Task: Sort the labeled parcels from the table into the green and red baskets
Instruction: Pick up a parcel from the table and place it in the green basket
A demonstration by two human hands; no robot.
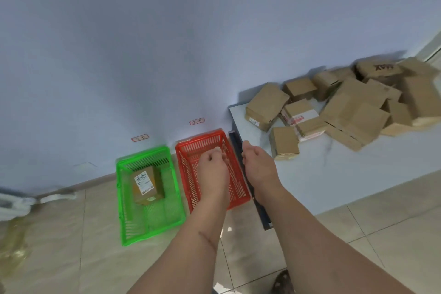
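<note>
Both empty grips, left hand (213,166) loosely curled, right hand (259,164) relaxed, are hovering between parcels; next, I judge, reaching right to the small brown cardboard parcel (284,143) beside the right grip.

Blue wall (167,43), tiled floor (71,246), white bag (14,205)

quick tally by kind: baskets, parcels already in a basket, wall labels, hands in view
baskets: 2, the green basket and the red basket
parcels in a basket: 1, a labeled parcel in the green one
wall labels: 2, left label and right label
hands: 2, left hand and right hand
total: 7
</note>
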